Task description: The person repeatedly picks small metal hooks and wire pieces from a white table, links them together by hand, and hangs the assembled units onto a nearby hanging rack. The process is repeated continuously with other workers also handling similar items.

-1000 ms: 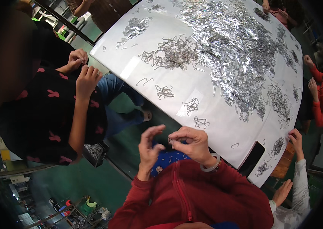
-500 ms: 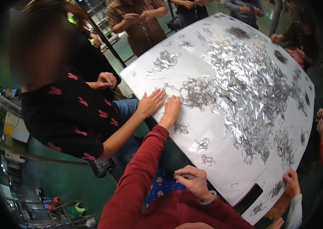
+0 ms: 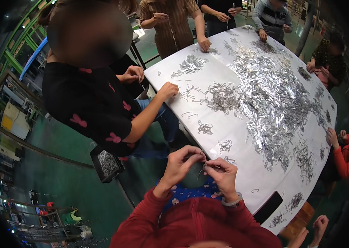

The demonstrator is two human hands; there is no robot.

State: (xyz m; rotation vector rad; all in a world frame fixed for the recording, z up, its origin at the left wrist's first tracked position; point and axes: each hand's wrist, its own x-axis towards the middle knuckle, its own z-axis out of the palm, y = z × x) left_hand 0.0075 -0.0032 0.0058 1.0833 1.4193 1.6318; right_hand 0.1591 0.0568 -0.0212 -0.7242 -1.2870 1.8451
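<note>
Over the near left edge of the white table (image 3: 243,186), my two hands meet, fingertips close together. My left hand (image 3: 179,164) pinches a thin wire hook, mostly hidden by the fingers. In the pinched fingers of my right hand (image 3: 224,177), some small dark metal pieces stick out toward the left; their exact shape is too small to tell. Just beyond my hands lie small heaps of wire hooks (image 3: 225,145). Farther off is a larger pile of wire hooks (image 3: 220,98), beside a broad heap of shiny flat metal strips (image 3: 271,115).
A co-worker in a black top (image 3: 89,111) stands at the left, one hand on the table edge. Below, a black bin (image 3: 114,174) contains metal pieces. A flat black rectangle (image 3: 268,206) lies at the near right edge. Other people stand around the table.
My left hand has come back from the tabletop toward my body and now meets my right hand. The co-worker's left-side hand has drawn back to the table edge. The view has shifted.
</note>
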